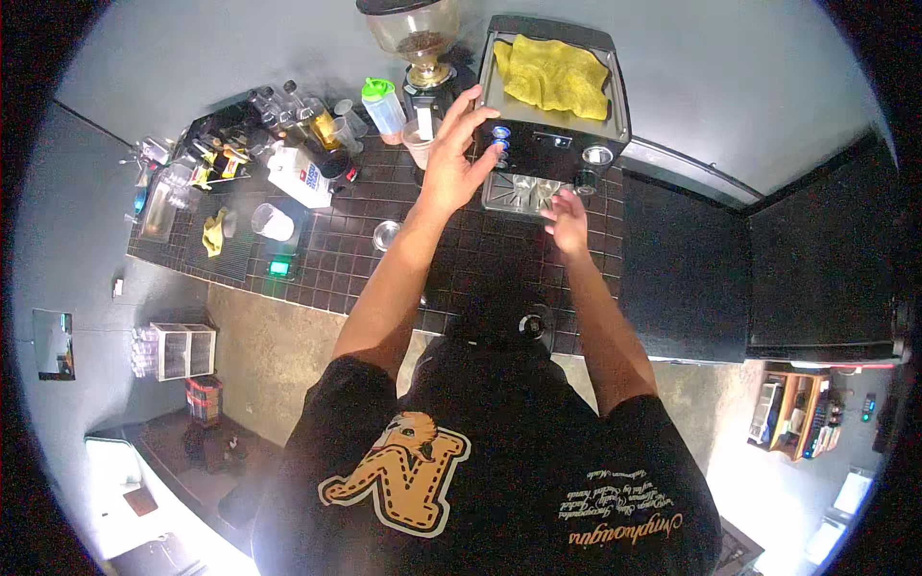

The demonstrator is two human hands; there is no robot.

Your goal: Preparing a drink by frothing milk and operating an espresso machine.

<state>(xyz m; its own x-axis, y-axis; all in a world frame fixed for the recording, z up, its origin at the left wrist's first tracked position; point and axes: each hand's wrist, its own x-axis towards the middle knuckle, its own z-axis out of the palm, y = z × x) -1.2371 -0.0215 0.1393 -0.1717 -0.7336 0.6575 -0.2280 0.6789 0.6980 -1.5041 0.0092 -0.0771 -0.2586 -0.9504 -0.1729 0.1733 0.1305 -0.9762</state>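
My left hand point(455, 162) is raised at the left front corner of an espresso machine point(547, 144). Its thumb is at the column of blue-lit buttons point(500, 144), and its fingers spread up beside the casing. Below the front panel, two small glasses point(534, 189) appear to stand on the metal drip tray point(497, 201). My right hand point(567, 225) is just in front of that tray, fingers loosely bent and nothing visible in them. A round gauge point(597, 155) sits at the panel's right end. Crumpled on the machine's top tray lies a yellow cloth point(555, 78).
A coffee grinder point(430, 75) stands left of the machine, near a green-lidded bottle point(384, 111). Farther left are a milk carton point(299, 176), several bottles point(310, 115), a cup point(274, 222) by a lit scale point(279, 268), and a metal dish point(387, 235) on the tiled counter point(346, 259).
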